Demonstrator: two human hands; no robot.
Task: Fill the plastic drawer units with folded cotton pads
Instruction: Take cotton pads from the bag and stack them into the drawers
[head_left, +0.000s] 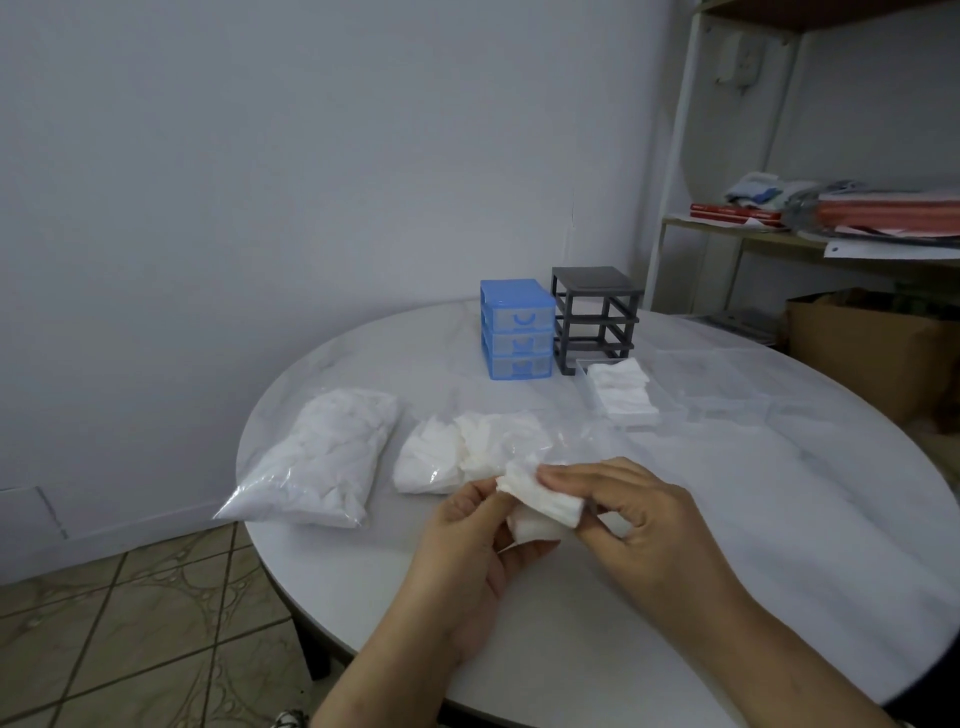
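I see both hands over the round table, sharing one white cotton pad: my left hand pinches its left end, my right hand curls round its right end. The blue drawer unit and grey frame stand beyond, a clear drawer of pads beside them.

The right hand covers one end of the cotton pad, both forearms run off the bottom edge, and the clear drawers (near the tabletop's far right edge) blur into it.
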